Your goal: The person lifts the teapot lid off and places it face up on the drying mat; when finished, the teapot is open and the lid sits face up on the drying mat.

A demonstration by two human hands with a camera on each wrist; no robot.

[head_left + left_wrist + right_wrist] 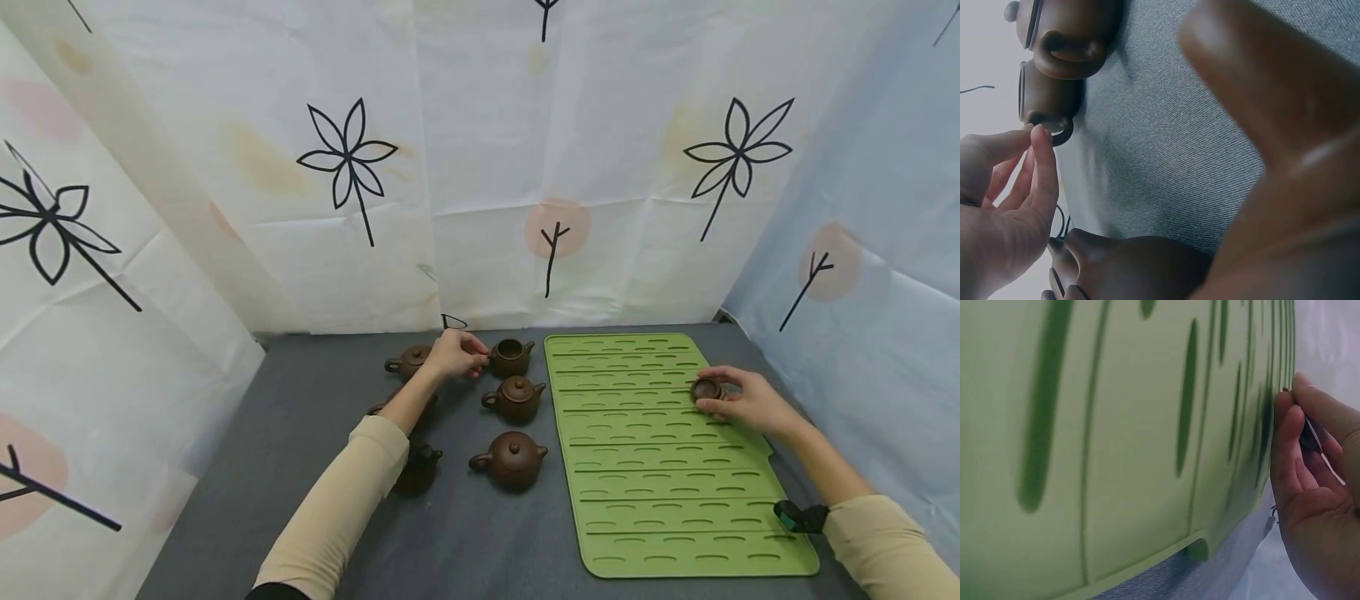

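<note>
At green mat's [637,492] right side, small brown piece [706,389] pinched in right hand [746,402].

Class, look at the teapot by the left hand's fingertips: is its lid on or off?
Off. In the head view, this teapot shows its round mouth open, with nothing covering it.

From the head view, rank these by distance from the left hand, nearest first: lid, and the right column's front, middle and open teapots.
1. Open teapot: column's far end, handle at the left hand.
2. Middle teapot: next in the column.
3. Front teapot: column's near end.
4. Lid: off to the right, in the right hand.
</note>
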